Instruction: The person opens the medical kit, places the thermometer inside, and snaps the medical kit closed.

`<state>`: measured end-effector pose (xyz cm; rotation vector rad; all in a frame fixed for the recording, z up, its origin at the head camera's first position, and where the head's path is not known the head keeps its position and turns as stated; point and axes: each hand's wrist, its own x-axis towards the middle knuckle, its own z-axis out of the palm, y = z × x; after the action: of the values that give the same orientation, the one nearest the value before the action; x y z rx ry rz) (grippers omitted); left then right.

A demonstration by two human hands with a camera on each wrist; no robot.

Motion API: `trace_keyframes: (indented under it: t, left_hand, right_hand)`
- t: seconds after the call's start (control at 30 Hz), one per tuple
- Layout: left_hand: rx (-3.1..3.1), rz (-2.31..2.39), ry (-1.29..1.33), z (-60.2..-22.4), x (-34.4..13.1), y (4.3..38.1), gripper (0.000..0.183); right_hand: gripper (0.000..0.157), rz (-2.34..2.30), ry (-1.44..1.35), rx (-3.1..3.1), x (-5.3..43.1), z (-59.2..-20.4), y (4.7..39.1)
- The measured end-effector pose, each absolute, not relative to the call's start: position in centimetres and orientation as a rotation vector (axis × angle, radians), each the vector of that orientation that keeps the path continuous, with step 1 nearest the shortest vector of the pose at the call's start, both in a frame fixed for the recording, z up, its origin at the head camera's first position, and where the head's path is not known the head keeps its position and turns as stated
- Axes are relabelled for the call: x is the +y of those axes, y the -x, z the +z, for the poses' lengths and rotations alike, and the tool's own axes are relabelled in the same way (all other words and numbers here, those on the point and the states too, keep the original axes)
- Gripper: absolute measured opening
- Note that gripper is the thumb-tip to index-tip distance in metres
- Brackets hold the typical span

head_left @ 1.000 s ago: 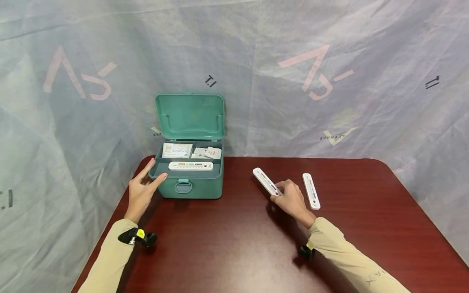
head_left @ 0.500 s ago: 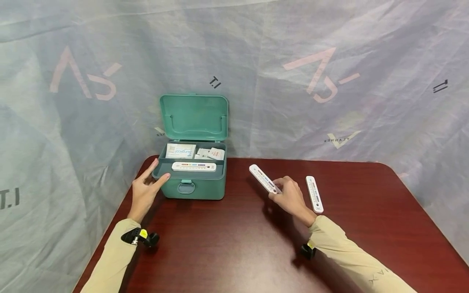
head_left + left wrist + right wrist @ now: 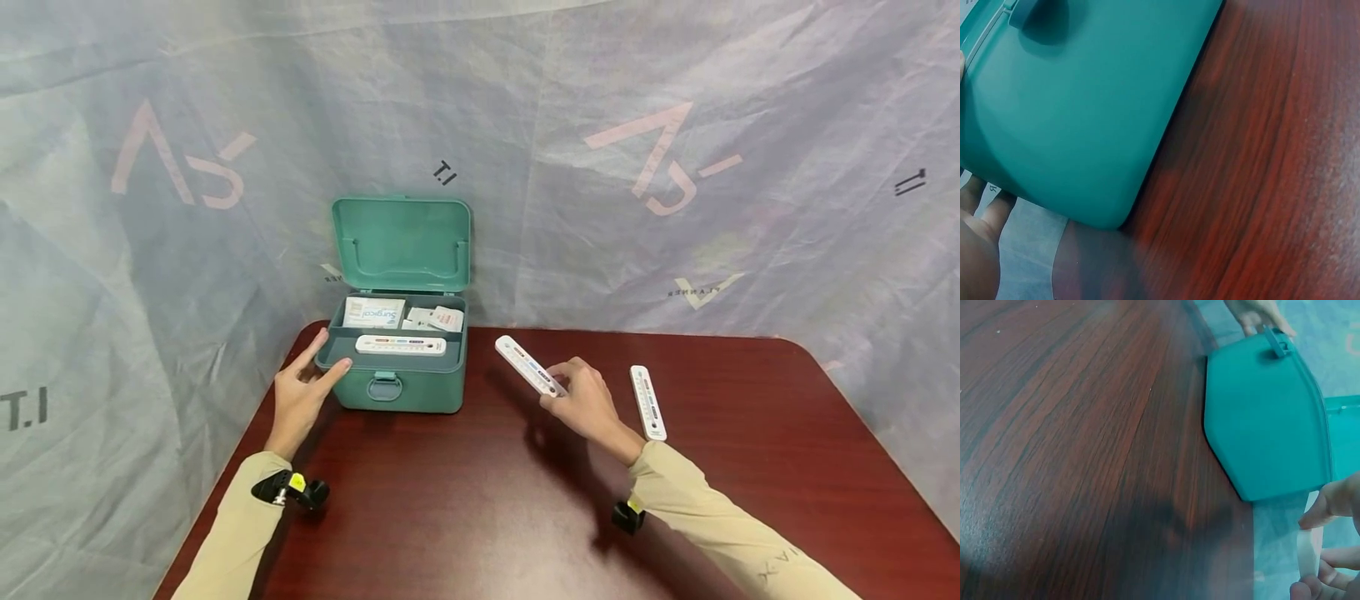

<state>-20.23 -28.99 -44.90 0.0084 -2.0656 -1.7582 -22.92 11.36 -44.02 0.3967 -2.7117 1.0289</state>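
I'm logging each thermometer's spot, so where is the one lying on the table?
In the head view, the loose thermometer lies on the right half of the table, just right of the right hand, which holds a second thermometer.

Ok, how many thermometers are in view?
3. One thermometer lies in the box, at the front; a second is in the right grip; a third lies on the table, right of that grip. More could be hidden inside the box.
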Motion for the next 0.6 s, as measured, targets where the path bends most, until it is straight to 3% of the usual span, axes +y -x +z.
trace_keyframes:
  t: [0.6]
  left_hand:
    - [-2.007, -1.798, 0.033, -45.21, -29.00, 20.28, 0.063]
  right_hand:
    - [0.034, 1.079, -0.462, -2.672, 10.41, -43.25, 22.89]
